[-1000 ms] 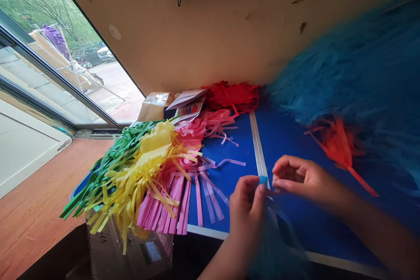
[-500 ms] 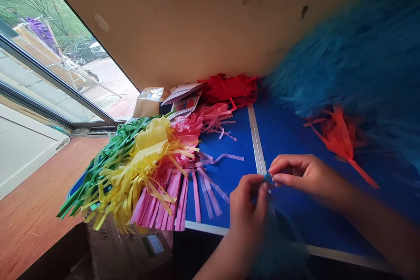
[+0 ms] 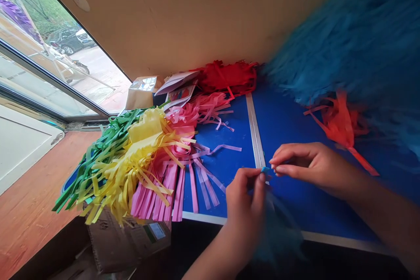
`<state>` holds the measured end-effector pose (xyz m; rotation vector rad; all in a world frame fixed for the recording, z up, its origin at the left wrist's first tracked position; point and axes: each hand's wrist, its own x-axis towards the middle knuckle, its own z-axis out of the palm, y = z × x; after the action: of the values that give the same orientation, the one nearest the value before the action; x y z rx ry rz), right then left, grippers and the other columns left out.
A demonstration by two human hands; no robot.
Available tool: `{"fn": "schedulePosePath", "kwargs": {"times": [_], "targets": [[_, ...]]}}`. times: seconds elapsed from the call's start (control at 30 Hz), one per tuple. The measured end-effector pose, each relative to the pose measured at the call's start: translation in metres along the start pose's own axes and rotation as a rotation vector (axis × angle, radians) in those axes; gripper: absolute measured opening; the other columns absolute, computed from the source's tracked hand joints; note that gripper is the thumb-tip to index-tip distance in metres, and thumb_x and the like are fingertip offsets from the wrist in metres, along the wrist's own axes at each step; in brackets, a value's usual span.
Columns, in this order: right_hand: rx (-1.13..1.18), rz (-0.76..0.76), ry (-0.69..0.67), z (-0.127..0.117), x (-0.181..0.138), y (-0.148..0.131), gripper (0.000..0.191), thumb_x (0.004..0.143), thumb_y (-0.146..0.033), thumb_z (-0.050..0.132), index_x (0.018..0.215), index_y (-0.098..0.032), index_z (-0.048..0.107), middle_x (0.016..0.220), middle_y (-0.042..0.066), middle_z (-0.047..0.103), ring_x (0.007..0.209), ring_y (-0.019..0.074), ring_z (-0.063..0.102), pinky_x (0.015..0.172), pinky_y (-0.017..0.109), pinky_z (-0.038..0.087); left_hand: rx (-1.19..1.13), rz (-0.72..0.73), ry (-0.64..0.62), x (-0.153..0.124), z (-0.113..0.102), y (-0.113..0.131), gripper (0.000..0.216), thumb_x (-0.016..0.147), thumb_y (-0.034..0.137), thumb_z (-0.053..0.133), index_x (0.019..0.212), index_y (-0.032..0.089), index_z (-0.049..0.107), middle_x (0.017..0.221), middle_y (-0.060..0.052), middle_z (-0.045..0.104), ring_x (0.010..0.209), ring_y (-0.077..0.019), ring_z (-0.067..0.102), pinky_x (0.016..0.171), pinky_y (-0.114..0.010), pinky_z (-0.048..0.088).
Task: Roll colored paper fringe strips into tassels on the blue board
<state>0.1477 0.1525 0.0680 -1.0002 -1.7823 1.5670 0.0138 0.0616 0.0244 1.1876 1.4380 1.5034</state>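
One tassel (image 3: pixel 278 227) in left hand (image 3: pixel 243 194)

R hand (image 3: pixel 310 164) nearer blue tab (image 3: pixel 265 169) vs 1s ago.

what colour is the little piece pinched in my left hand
Bright blue. The little piece in your left hand shows in the head view.

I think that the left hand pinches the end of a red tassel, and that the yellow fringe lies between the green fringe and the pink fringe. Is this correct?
Not quite: the head view shows the left hand pinching a blue tassel, not a red one. The yellow fringe does lie between the green fringe and the pink fringe.
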Motion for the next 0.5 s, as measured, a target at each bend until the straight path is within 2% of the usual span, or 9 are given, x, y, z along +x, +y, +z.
{"fn": "schedulePosePath", "kwargs": {"times": [0.17, 0.5], "targets": [[-0.01, 0.045, -0.026, 0.0038, -0.0014, 0.0034, 0.023, 0.063, -0.041, 0.071, 0.071, -0.02, 0.065, 0.07, 0.002, 0.065, 0.066, 0.0145, 0.061, 0.062, 0.024, 0.051, 0.057, -0.006, -0.007, 0.0011, 0.001, 0.0025, 0.018, 0.087, 0.033, 0.051, 0.085, 0.017, 0.058, 0.077, -0.004, 0.065, 0.066, -0.0141, 0.063, 0.06, -0.025, 0.05], [-0.195, -0.098, 0.061, 0.0086, -0.0052, 0.0009, 0.019, 0.072, -0.038, 0.062, 0.065, -0.021, 0.065, 0.069, 0.002, 0.063, 0.066, 0.0139, 0.058, 0.06, 0.023, 0.047, 0.142, -0.026, -0.059, 0.0008, 0.0021, 0.005, 0.015, 0.085, 0.028, 0.049, 0.082, 0.016, 0.057, 0.073, -0.005, 0.065, 0.063, -0.0144, 0.061, 0.057, -0.024, 0.048]]}}
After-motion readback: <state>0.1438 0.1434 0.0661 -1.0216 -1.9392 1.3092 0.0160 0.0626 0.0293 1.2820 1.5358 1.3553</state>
